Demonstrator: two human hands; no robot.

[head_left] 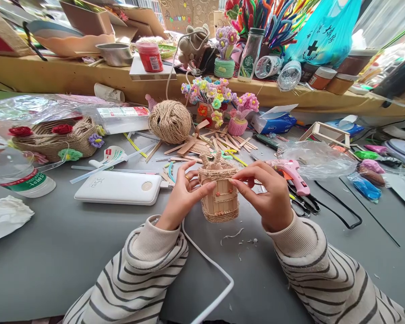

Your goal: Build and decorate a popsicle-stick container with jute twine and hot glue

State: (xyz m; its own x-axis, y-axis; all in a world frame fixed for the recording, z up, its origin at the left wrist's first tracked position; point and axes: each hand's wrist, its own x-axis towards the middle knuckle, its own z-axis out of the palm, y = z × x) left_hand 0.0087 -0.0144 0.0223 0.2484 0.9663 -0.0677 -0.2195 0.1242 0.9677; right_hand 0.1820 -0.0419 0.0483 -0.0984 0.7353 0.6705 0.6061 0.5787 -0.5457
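Observation:
A small basket made of wooden craft sticks (220,194), bound with twine at top and bottom, stands on the grey table (60,252) in front of me. My left hand (180,195) grips its left side, thumb and fingers curled against the rim. My right hand (268,193) pinches at the basket's right side near tiny red decorations, fingers pressed together. Both wrists wear striped sleeves.
A white power bank (119,187) with a white cable (212,265) lies left. Behind are a twine ball (169,121), loose craft sticks (219,143), a pink glue gun (292,171), scissors (303,203) and pipe-cleaner flower pots (238,114). A woven basket with flowers (54,137) sits far left; a cluttered shelf (70,74) runs behind.

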